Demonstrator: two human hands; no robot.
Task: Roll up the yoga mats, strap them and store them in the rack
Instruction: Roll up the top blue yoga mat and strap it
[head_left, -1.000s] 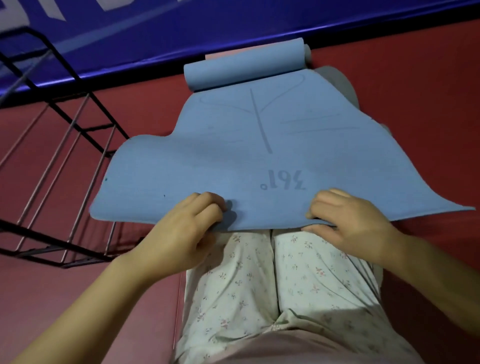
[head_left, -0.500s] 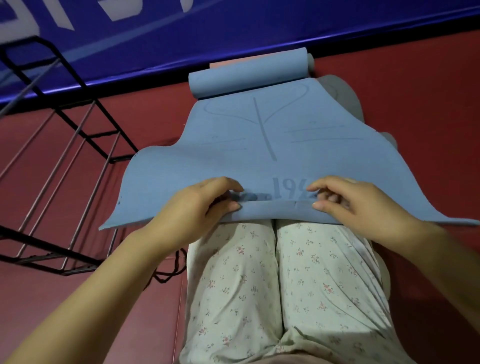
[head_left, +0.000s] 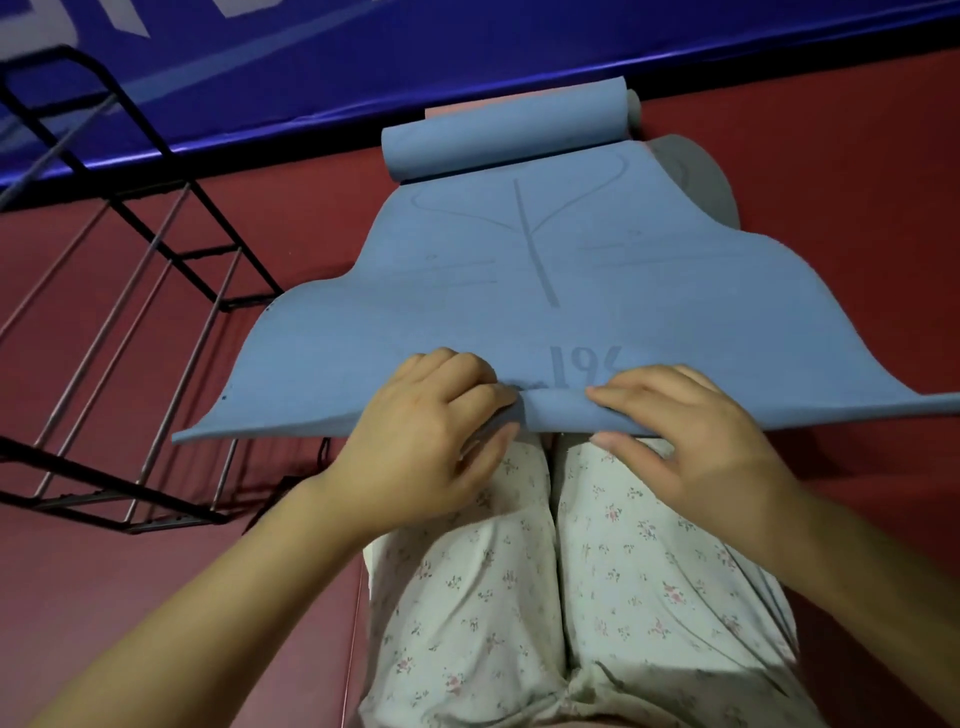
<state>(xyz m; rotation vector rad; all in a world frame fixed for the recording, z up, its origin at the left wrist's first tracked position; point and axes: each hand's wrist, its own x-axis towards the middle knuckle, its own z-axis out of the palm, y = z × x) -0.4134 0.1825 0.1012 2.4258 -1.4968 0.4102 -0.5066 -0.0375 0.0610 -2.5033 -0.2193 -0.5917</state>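
Observation:
A blue yoga mat (head_left: 519, 291) lies stretched away from my knees over the red floor, its far end curled into a roll (head_left: 506, 132) by the wall. Its near edge is turned over into a small fold (head_left: 556, 413) above my knees. My left hand (head_left: 431, 441) grips that fold at the left, fingers over the top and thumb beneath. My right hand (head_left: 691, 436) grips it at the right in the same way. A grey mat (head_left: 696, 176) peeks out from under the blue one at the far right.
A black metal rack (head_left: 130, 322) with thin rods stands on the floor to the left. A dark strap or cord (head_left: 291, 480) lies beside its near corner. A blue banner wall (head_left: 467, 47) closes the far side. My legs in floral trousers (head_left: 545, 597) fill the foreground.
The near edge of the mat has been folded further over, hiding more of the printed number. Both hands have shifted slightly forward with the fold.

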